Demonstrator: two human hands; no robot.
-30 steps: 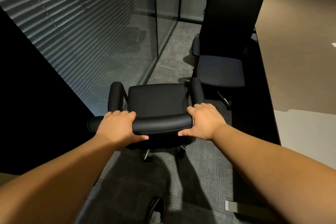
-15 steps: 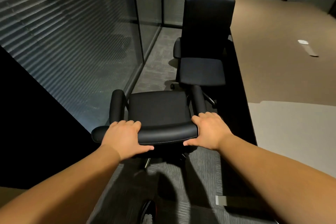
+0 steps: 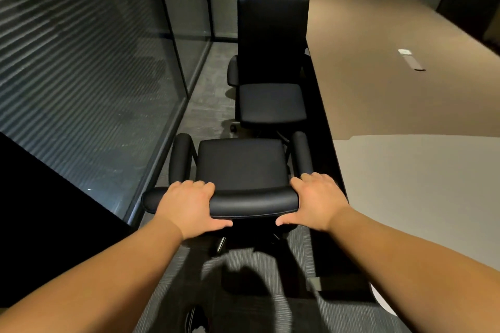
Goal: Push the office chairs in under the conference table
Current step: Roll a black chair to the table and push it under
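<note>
While steering from behind, grips the near chair (image 3: 240, 167) by the padded top edge of its backrest (image 3: 254, 204). Left hand (image 3: 189, 205) toward the left end, right hand (image 3: 316, 201) at the right end. Fingers (image 3: 194, 185) of both curled over the front of the edge, thumbs hooked underneath, clenched on the padding and on nothing else. Wide, even hold, likely chosen for turning as much as pushing, given a base on castors and little room to either side.

Stands in the carpeted aisle (image 3: 211, 76), between the glass wall (image 3: 81, 76) on the left and the table (image 3: 405, 170) on the right. Seat pointed far down the aisle, not toward the table; right armrest close beside the dark table edge, no part of the seat under the top. By that reckoning not yet pushed in, and in need of a swing to the right before any shove.

Just beyond, a far chair (image 3: 273, 35), tall back away, seat facing near, right side hard by the table edge and likewise out in the aisle. Seems to block a straight run forward, another reason for a firm two-handed grip.

Far out on the table, a small white object (image 3: 404, 51), too small to identify. Bottom of view: a shoe (image 3: 196, 319) on the carpet.
</note>
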